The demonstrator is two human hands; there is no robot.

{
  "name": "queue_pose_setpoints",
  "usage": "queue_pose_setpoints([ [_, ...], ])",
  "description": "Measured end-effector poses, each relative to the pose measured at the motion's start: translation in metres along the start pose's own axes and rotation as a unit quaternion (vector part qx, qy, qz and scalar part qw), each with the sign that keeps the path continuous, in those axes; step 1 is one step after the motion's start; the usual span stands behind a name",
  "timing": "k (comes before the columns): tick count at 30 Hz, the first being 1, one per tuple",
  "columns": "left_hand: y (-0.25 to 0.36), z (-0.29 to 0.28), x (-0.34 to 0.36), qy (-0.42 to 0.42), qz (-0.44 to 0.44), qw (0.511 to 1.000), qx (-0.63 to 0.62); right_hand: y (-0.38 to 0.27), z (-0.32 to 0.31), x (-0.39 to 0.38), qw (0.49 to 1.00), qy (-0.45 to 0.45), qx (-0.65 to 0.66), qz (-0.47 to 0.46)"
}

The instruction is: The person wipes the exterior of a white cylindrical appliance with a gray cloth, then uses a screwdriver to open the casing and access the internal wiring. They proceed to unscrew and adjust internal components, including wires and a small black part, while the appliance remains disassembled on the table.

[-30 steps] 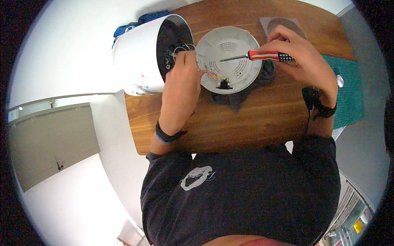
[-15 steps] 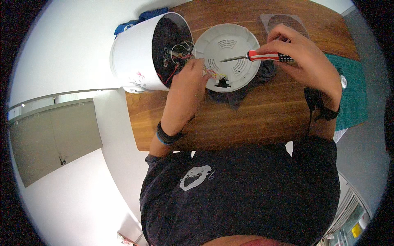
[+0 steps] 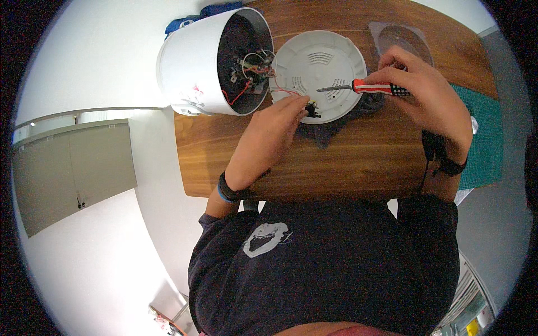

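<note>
My right hand (image 3: 423,84) is closed on a screwdriver (image 3: 381,88) with a red, white and dark patterned handle; its metal tip points left above a round white vented cover (image 3: 319,47). At the cover's near left edge my left hand (image 3: 274,126) has its fingers pinched together by the wires, beside a small black connector (image 3: 313,110). Whatever lies between those fingertips is hidden. A white cylindrical appliance body (image 3: 193,67) lies on its side at the left, its open end showing inner parts and red wires (image 3: 238,92) that run to the cover.
All this rests on a brown wooden table (image 3: 336,168). A dark cloth (image 3: 324,134) sits partly under the cover. Farther right are a clear plastic piece (image 3: 400,39) and a green cutting mat (image 3: 485,134). Blue fabric (image 3: 221,8) lies behind the appliance body.
My left hand has moved right along the wires, away from the appliance's opening, to beside the black connector. The screwdriver stays in my right hand. The whole view has shifted slightly.
</note>
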State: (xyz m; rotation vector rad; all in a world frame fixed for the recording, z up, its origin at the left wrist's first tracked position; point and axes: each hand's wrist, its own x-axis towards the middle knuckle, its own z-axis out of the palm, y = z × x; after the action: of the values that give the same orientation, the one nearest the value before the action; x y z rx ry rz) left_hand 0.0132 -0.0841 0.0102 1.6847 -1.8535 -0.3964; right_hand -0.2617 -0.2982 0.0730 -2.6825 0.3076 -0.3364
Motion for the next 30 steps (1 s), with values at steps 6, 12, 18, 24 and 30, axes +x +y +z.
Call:
queue_pose_setpoints([
  [6,0.007,-0.005,-0.004,0.025,-0.052,0.998,0.019,0.003,0.004,0.002,1.0,-0.02,0.017,-0.004],
  [12,0.004,-0.004,-0.006,0.071,-0.037,0.997,-0.003,0.005,0.004,0.0,0.999,-0.028,0.022,-0.009],
  [18,0.005,-0.005,-0.014,0.075,-0.096,0.992,0.042,0.009,0.007,0.001,0.999,-0.034,0.028,-0.005],
  [24,0.007,-0.005,-0.017,0.07,-0.135,0.988,-0.032,0.01,0.008,0.004,0.998,-0.056,0.031,0.009],
  [30,0.005,-0.003,-0.024,0.03,-0.068,0.994,-0.079,0.014,0.008,0.005,0.996,-0.076,0.036,0.016],
])
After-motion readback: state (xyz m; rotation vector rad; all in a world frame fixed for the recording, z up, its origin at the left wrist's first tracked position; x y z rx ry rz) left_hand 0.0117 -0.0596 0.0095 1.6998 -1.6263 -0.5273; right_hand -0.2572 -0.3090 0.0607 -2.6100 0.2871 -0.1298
